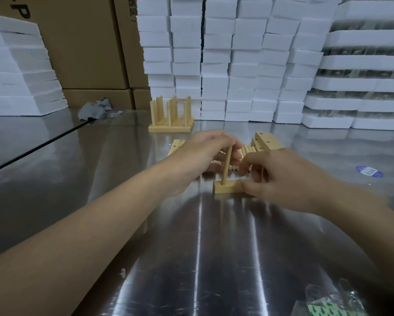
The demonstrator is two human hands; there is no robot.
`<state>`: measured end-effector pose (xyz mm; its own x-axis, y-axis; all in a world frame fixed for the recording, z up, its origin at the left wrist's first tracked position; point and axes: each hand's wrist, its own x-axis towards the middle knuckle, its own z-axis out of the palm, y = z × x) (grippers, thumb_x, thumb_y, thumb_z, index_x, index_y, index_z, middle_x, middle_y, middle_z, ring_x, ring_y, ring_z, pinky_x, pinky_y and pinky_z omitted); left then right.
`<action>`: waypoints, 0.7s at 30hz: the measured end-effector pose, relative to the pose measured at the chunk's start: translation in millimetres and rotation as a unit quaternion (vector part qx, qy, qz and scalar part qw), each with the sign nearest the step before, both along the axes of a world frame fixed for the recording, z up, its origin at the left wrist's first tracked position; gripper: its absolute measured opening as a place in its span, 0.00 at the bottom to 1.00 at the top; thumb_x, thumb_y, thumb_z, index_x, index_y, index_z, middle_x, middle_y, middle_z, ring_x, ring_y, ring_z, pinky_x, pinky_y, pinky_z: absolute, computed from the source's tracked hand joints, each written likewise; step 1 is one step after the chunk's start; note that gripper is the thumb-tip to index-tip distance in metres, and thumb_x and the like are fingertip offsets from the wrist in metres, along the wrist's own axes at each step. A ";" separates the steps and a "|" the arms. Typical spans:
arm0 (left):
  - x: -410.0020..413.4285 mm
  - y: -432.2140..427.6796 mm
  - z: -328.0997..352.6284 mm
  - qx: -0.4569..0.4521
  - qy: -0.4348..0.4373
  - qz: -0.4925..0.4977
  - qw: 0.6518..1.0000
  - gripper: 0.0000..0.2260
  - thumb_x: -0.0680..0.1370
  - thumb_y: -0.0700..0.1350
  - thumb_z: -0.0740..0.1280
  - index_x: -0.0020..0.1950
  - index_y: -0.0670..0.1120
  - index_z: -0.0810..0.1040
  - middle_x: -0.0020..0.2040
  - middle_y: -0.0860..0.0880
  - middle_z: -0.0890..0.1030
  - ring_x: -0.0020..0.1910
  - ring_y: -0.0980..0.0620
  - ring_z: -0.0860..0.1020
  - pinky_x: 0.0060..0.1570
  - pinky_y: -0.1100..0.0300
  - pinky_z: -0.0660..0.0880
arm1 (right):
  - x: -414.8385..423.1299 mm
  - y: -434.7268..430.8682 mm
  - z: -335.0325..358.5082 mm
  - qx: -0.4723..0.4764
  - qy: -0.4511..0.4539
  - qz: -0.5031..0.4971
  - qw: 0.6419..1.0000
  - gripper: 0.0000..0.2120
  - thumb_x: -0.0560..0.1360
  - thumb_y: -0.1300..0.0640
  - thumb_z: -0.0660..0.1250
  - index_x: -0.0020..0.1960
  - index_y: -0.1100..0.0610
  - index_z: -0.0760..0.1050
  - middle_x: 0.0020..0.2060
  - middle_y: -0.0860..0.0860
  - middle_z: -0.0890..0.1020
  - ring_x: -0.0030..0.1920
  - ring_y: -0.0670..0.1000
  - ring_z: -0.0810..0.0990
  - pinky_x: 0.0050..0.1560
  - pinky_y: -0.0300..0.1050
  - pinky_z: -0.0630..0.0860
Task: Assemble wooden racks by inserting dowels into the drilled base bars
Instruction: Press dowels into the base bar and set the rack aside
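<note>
Head view: a short pale wooden base bar [228,187] lies flat on the reflective metal surface [191,247], just right of the frame centre. One round pale wooden dowel [226,166] stands upright in the hole at the bar's left end, tilted slightly to the right at its top. The left hand [205,153] enters from the lower left of the frame and is closed around the upper end of this dowel, with the fingers curled over its top. The right hand [282,179] enters from the lower right and grips the right part of the base bar, thumb and fingertips pressed against it; whether it also holds a second dowel cannot be told, as the fingers hide that area. Directly behind the hands, a row of loose wooden dowels [248,148] lies side by side on the surface. Touching that row at upper right is a small stack of drilled wooden bars [267,141] with visible holes. Further back, above centre, a finished wooden rack with upright dowels [171,117] stands on the surface. A crumpled grey cloth [95,110] lies at upper left of centre. Stacked white foam blocks [237,60] fill the upper right, and brown cardboard boxes [84,42] the upper left. A clear plastic bag with green-printed contents [328,302] sits at lower right.
</note>
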<state>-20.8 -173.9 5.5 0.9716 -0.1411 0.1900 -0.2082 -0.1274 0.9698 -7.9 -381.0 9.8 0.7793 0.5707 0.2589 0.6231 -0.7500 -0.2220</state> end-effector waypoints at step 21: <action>-7.3 4.0 7.4 0.029 0.070 -0.018 0.997 0.10 0.86 0.53 0.65 0.61 0.53 0.84 0.56 0.54 0.86 0.58 0.51 0.86 0.59 0.50 0.82 | 10.2 28.9 -36.2 0.323 0.112 0.103 0.934 0.10 0.77 0.56 0.76 0.38 0.55 0.81 0.32 0.47 0.81 0.34 0.43 0.74 0.38 0.37 0.69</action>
<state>-28.1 -169.8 12.9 0.9822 -0.1829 0.0427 -0.0759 -0.1787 0.9810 2.3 -352.0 -26.4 0.7457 0.4954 0.4455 0.6236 -0.2835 -0.7285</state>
